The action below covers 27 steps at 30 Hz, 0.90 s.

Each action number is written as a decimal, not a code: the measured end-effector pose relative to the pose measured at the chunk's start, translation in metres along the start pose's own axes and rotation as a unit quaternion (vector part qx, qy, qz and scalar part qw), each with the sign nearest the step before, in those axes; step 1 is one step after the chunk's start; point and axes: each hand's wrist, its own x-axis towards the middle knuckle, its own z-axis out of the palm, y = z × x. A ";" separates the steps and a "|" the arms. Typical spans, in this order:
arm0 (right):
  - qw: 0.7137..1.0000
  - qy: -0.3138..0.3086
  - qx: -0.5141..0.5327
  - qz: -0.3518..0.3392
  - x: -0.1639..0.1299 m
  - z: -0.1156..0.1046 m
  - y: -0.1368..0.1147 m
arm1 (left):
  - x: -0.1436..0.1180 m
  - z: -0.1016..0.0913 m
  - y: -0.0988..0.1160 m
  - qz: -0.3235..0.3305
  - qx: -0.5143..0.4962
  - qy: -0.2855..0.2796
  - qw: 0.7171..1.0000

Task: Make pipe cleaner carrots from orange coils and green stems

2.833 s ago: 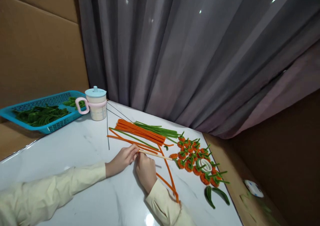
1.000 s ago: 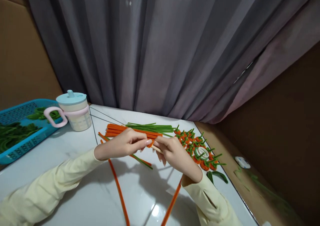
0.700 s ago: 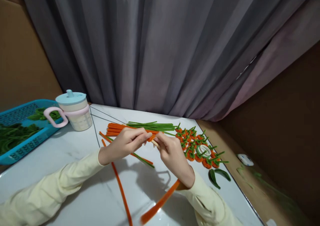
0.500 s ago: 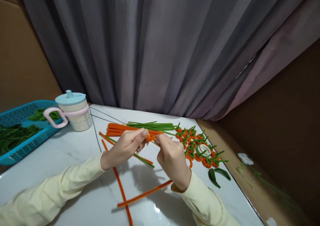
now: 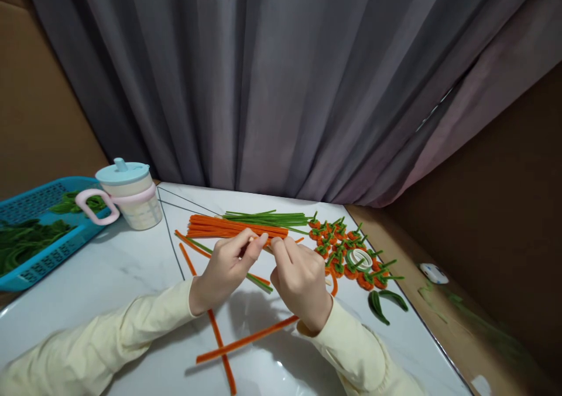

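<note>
My left hand (image 5: 232, 261) and my right hand (image 5: 301, 276) meet above the middle of the table, fingers pinched. Between their fingertips shows a bit of an orange pipe cleaner (image 5: 266, 241) with a thin tan stick beside it; the fingers hide most of both. Behind the hands lie a bundle of orange pipe cleaners (image 5: 215, 226) and a bundle of green pipe cleaners (image 5: 267, 217). Two loose orange strips cross on the table in front, one of them the long strip (image 5: 246, 341) running toward my right wrist. An orange curve (image 5: 334, 282) shows beside my right hand.
Several small orange-and-green pipe-cleaner pieces (image 5: 338, 247) cluster at the right, with a white-and-green ring (image 5: 360, 260) among them. Two dark green leaf shapes (image 5: 377, 308) lie nearby. At the left stand a lidded cup (image 5: 138, 206) and a blue basket (image 5: 48, 261) holding greenery. A grey curtain (image 5: 272, 92) hangs behind.
Both hands have stayed together. My left hand has shifted slightly right and down, closer to my right, and its fingers now cover more of the orange pipe cleaner.
</note>
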 end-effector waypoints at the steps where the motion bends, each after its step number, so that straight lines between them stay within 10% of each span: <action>1: 1.000 0.001 -0.008 -0.004 0.000 0.000 0.000 | 0.000 0.000 0.000 -0.003 -0.002 -0.005 1.000; 9: 1.000 0.014 -0.021 -0.019 -0.002 0.005 0.000 | -0.003 0.011 0.008 -0.148 -0.213 -0.010 0.966; 16: 0.996 -0.062 0.066 0.026 0.000 0.000 0.004 | -0.003 0.009 0.000 -0.097 -0.180 -0.036 0.978; 21: 0.934 -0.234 0.256 0.080 0.011 -0.019 0.024 | 0.001 -0.003 0.003 -0.041 -0.148 -0.140 0.978; 27: 0.857 -0.288 0.420 0.084 0.019 -0.026 0.036 | 0.001 -0.018 0.013 0.035 -0.064 -0.267 0.961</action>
